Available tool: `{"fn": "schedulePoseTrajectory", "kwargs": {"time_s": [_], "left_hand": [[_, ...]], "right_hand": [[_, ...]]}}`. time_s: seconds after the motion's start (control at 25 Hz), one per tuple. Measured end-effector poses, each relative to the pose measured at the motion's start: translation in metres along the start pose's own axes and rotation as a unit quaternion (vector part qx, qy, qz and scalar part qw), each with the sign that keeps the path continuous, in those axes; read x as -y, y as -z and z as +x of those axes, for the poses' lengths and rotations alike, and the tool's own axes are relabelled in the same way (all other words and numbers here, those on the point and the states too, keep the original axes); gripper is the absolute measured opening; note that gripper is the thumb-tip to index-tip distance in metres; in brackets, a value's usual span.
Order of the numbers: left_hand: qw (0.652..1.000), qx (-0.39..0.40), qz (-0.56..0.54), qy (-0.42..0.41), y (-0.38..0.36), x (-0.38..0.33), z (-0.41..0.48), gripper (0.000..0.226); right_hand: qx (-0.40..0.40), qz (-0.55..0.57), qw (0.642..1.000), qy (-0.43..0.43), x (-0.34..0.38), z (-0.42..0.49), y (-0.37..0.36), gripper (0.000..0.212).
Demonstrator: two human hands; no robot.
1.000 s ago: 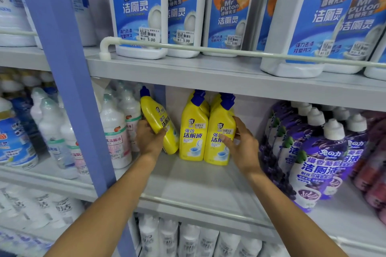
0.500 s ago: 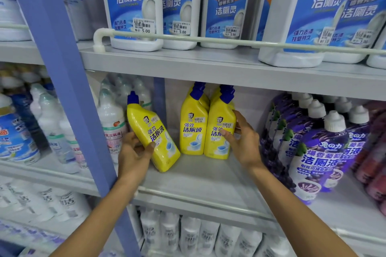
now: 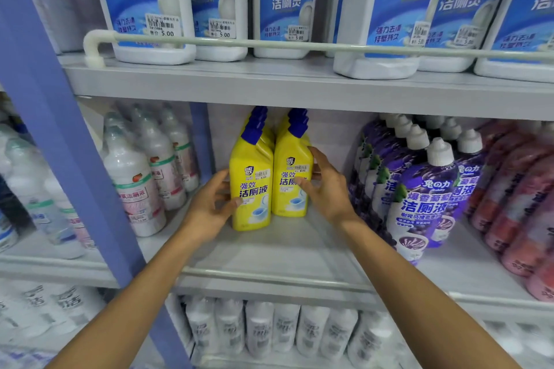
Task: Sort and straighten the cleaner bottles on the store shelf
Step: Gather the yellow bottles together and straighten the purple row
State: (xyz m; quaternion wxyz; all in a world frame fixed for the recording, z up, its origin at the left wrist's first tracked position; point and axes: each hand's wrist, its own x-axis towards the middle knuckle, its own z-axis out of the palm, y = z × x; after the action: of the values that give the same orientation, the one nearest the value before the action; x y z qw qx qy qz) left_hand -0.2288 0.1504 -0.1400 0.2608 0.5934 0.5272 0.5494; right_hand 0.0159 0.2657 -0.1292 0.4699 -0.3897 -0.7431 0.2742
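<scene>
Shelf (image 3: 269, 252) (grey metal) under yellow bottles (image 3: 253, 189)

left hand (image 3: 209, 207) gripping, right hand (image 3: 326, 186) gripping

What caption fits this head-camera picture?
Left hand and right hand hold two yellow toilet-cleaner bottles on a store shelf.

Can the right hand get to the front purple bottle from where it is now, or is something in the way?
Probably yes. The right hand grips the right yellow bottle, and only bare shelf seems to lie between it and the front purple bottle. It would have to release the yellow bottle first.
</scene>
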Motion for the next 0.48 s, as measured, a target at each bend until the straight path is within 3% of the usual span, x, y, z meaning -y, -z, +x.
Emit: {"fn": "schedulePoseTrajectory", "kwargs": {"time_s": [0.16, 0.28, 0.48], "left_hand": [[1.000, -0.001, -0.012, 0.025, -0.002, 0.005, 0.008, 0.053], [0.998, -0.024, -0.022, 0.052, -0.002, 0.005, 0.014, 0.052], [0.998, 0.000, -0.028, 0.064, 0.005, 0.005, 0.024, 0.045]], "right_hand": [[0.001, -0.008, 0.999, -0.035, 0.000, -0.003, -0.001, 0.073], [-0.015, -0.014, 0.998, -0.065, 0.002, 0.000, -0.001, 0.063], [-0.021, 0.000, 0.995, -0.098, 0.006, 0.005, 0.000, 0.057]]}}
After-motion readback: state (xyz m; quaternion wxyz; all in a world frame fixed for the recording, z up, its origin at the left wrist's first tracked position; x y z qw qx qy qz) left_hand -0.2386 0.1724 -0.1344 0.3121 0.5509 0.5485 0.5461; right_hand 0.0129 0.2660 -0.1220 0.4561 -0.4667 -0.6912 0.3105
